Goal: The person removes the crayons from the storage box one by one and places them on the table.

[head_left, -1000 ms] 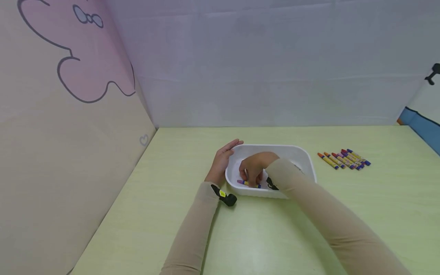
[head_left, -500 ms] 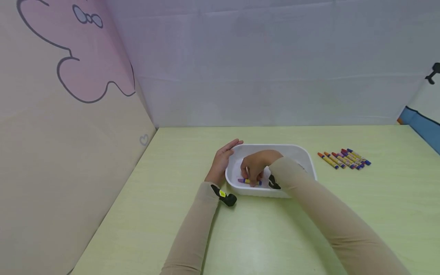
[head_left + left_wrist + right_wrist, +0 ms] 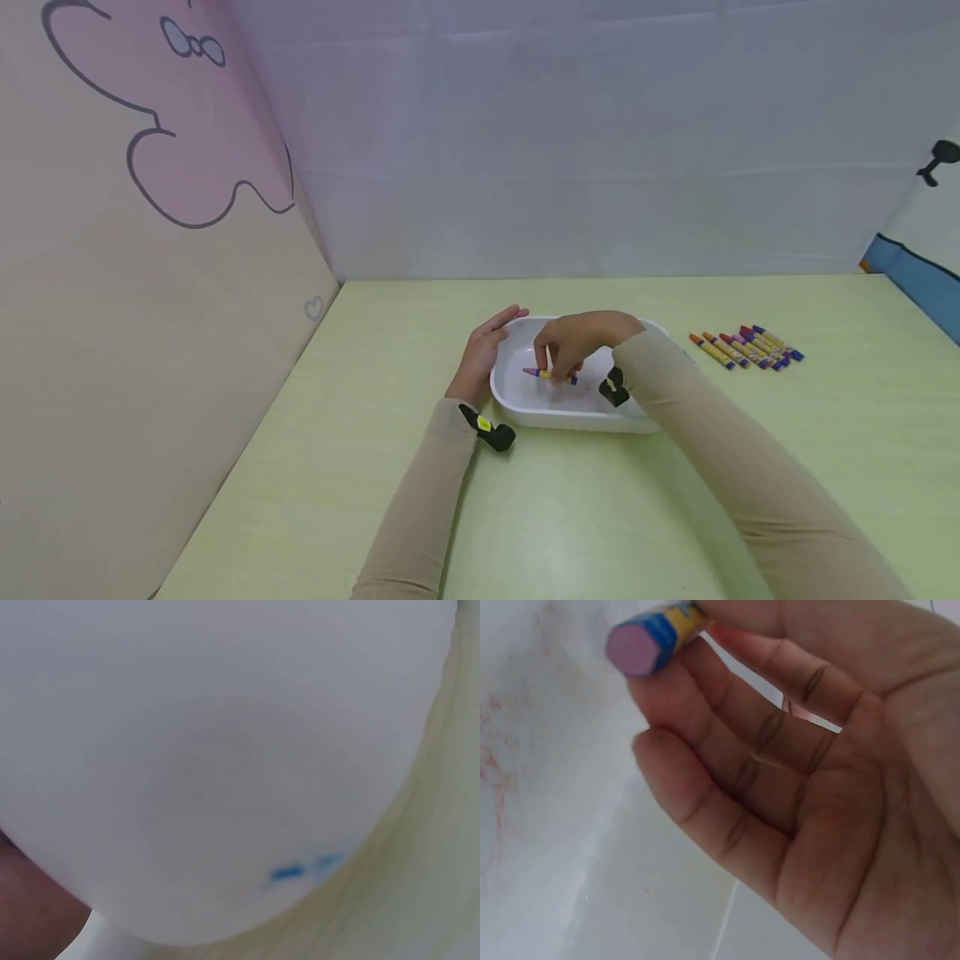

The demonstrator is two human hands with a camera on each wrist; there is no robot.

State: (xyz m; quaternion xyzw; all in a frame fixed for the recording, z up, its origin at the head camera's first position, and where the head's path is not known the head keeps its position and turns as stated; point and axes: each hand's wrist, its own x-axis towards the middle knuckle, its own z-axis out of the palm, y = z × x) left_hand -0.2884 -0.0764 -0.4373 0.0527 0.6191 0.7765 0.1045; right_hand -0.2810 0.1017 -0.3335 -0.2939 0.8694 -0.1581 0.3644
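A white plastic tray (image 3: 585, 421) with rounded corners stands on the table. My left hand (image 3: 477, 358) rests along its left outer side, fingers fairly straight near the far left corner. In the left wrist view the tray's outer wall (image 3: 225, 765) fills most of the picture, with a small blue mark low on it. My right hand (image 3: 583, 333) reaches inside and pinches a pinkish-purple crayon (image 3: 532, 372) with a yellow and blue wrapper. Seen from the right wrist, the crayon's flat end (image 3: 634, 646) sticks out past the fingers. Whether it clears the tray floor is unclear.
To the right of the tray, several crayons (image 3: 746, 348) lie side by side on the pale yellow-green table (image 3: 555, 508). A white sheet (image 3: 570, 167) hangs behind the table, and a printed panel (image 3: 172, 333) stands along the left.
My right hand has lifted slightly and shifted right and away from me, and the crayon in it has moved too. The left hand stays at the tray's side.
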